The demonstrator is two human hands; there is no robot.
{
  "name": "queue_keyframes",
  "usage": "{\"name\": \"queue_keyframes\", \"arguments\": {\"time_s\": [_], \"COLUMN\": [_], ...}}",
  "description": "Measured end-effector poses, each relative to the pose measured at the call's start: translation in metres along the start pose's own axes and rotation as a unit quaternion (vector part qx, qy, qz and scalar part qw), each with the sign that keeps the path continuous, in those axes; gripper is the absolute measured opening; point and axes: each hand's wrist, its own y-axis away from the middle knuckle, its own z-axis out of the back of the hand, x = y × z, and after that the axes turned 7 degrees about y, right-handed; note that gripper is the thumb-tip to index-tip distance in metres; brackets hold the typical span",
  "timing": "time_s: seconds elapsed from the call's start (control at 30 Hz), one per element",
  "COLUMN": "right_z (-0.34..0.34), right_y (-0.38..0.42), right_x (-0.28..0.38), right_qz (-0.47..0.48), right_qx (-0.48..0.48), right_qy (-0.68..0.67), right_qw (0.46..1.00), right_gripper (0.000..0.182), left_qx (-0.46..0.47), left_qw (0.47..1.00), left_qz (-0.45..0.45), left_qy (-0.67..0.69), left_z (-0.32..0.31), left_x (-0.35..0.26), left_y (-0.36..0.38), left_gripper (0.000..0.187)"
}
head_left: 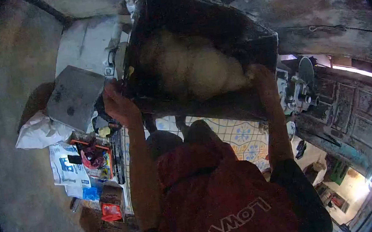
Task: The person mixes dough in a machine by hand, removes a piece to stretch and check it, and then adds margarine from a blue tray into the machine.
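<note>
A large, pale, dough-like mass (194, 67) lies inside a dark, deep trough (221, 105) in front of me. Its surface is smooth and rounded, dim in the shadow. My right hand (262, 77) is at the right end of the mass, fingers curled against its edge. Outside the trough's left wall is my left hand (121, 107), its fingers loosely bent and apart, with nothing seen in them. Just above those fingers sits a small switch or socket box (109, 71). Shadow hides the fine finger contact on the right.
A grey square board (76, 98) leans at the left above white sacks (68, 168). Below it are a wire rack (94, 156) with packets and a small box (111, 198). Metal machinery (301, 89) stands right of the trough. Patterned floor tiles (243, 137) show beneath.
</note>
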Motion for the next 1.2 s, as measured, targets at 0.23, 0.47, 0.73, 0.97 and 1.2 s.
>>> {"name": "queue_keyframes", "arguments": {"time_s": [0.23,0.47,0.73,0.97,1.2], "right_z": [-0.030,-0.036,-0.044,-0.056,-0.069], "right_y": [-0.022,-0.026,-0.030,-0.031,-0.026], "right_x": [0.013,0.021,0.007,-0.003,0.019], "right_qz": [-0.087,-0.085,-0.067,0.038,0.026], "right_qx": [0.079,0.068,0.060,0.063,0.105], "right_qy": [0.000,0.074,0.151,0.232,0.165], "right_qw": [0.993,0.991,0.984,0.970,0.980], "right_gripper": [0.027,0.030,0.033,0.034,0.032], "left_qx": [-0.001,0.000,-0.002,0.022,0.019], "left_qw": [0.999,0.997,0.998,0.995,0.990], "left_qz": [0.039,0.040,0.064,0.018,0.051], "left_qy": [0.028,0.072,-0.016,-0.095,-0.130], "left_z": [0.001,0.000,-0.003,0.001,-0.003], "left_x": [0.002,0.006,-0.014,-0.007,-0.019], "left_y": [0.000,0.000,-0.002,-0.003,-0.003], "left_gripper": [0.039,0.038,0.041,0.040,0.038]}}
